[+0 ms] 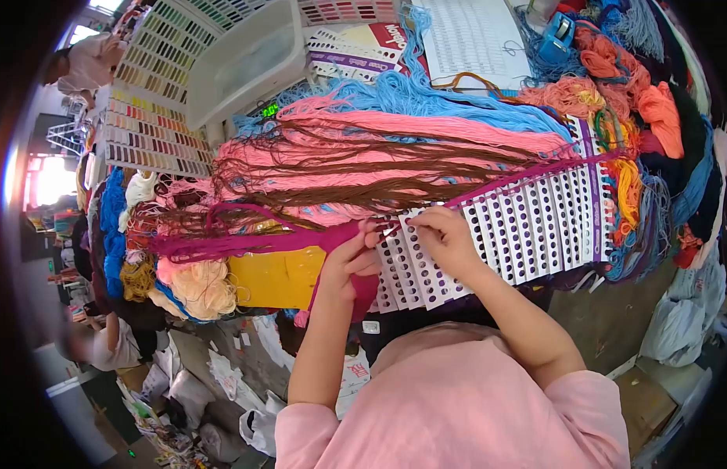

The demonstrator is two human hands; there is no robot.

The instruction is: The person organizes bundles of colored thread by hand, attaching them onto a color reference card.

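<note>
A bundle of magenta thread [246, 242] runs from the left to my left hand [353, 254], whose fingers are bent round part of it. My right hand [445, 238] is close by on the right, thumb and forefinger pinched at the top edge of the white punched cards [520, 227]. What the pinch holds is too small to make out. More magenta strands [535, 170] stretch along the tops of the cards to the right. Behind both hands lie long brown strands [363, 191] over pink thread [301, 160].
Blue thread [457, 105], a translucent bin [246, 62], colour charts [156, 129], a printed sheet [473, 39] and a blue tape dispenser [557, 37] lie farther back. A yellow panel [277, 277] is left of my hands. Two people [117, 344] are at the far left.
</note>
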